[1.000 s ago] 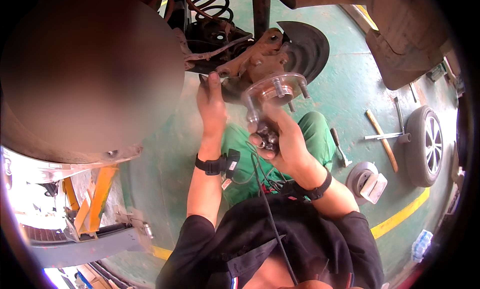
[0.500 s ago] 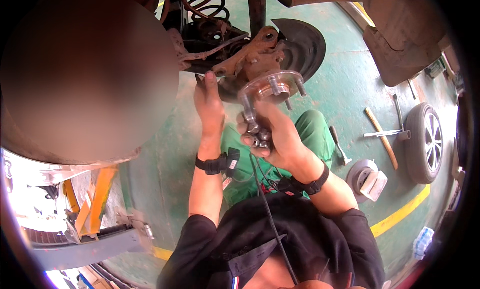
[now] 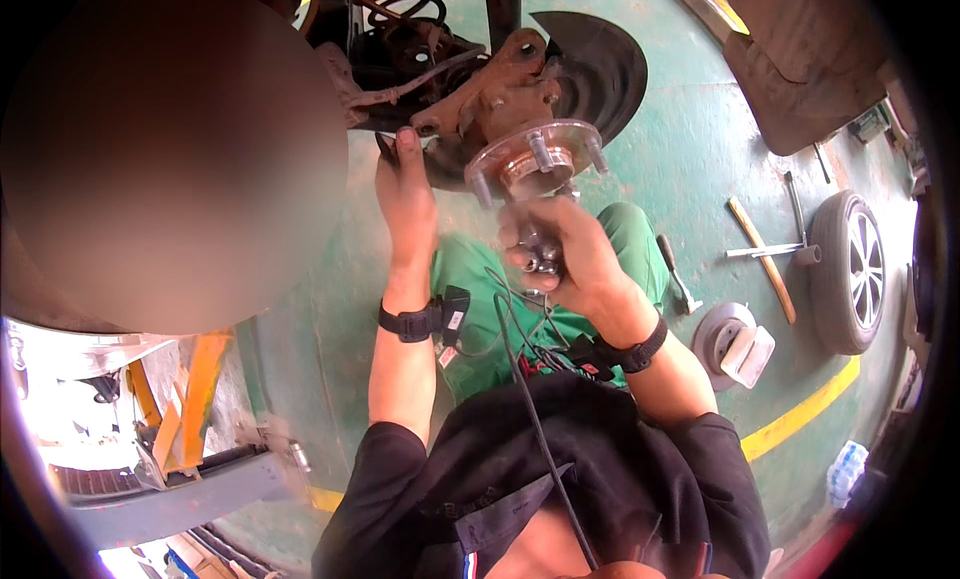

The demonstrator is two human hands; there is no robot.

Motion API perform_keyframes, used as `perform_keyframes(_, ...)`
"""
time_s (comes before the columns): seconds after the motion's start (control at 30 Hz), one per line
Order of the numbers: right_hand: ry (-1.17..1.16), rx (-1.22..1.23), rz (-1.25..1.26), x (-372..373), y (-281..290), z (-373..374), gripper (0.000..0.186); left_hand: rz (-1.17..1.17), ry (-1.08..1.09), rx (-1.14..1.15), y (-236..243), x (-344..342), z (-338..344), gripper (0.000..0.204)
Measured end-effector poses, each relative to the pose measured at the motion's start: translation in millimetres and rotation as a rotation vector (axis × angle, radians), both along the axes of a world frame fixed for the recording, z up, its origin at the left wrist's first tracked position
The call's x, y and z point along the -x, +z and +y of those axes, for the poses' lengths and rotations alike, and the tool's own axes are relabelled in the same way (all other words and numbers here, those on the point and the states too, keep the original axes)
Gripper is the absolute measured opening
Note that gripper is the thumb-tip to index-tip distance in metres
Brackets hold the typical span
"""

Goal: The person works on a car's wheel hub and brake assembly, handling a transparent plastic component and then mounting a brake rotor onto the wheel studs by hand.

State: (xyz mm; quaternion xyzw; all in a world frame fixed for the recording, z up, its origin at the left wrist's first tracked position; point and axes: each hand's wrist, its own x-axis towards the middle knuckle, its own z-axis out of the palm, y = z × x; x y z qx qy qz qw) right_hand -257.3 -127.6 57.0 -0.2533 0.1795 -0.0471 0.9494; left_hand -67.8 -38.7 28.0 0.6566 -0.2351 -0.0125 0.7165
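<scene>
The wheel hub [image 3: 535,177] is fitted to the rusty knuckle [image 3: 505,104]. Studs [image 3: 541,151] project from the flange [image 3: 510,151] of the hub. The dark shield plate [image 3: 615,74] stands behind the hub and extends beyond it on the right.

The right hand [image 3: 575,241] is located just below the lower edge of the flange, with its fingers curled around a cluster of shiny metal nuts [image 3: 543,250]. Contact between this hand and the hub cannot be determined.

The left hand [image 3: 407,201] is raised at the lower left end of the knuckle, thumb upward. Its fingers are partly hidden; whether it grasps anything cannot be determined.

On the green floor [image 3: 690,159], right of the person, a wooden handle [image 3: 776,282] crosses a metal bar [image 3: 745,253] beside the spoked wheel [image 3: 836,279]. A grey disc [image 3: 708,341] lies nearer the yellow stripe [image 3: 800,419].
</scene>
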Motion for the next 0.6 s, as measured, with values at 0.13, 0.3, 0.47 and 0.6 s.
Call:
perform_keyframes(0.13, -0.112, 0.050, 0.105, 5, -24, -18, 0.023, 0.033, 0.006, -0.013, -1, -1, 0, 0.059)
perform_keyframes(0.3, -0.049, 0.198, 0.040, 6, -42, -37, 0.020, 0.059, 0.018, 0.011, 1, 2, -3, 0.055)
perform_keyframes(0.47, 0.000, 0.194, 0.113, 50, -33, -49, 0.023, 0.024, 0.040, -0.044, -17, -16, -2, 0.069)
perform_keyframes(0.6, -0.549, -0.036, -0.132, 131, -50, -118, 0.025, 0.133, 0.112, -0.200, 17, 11, -2, 0.065)
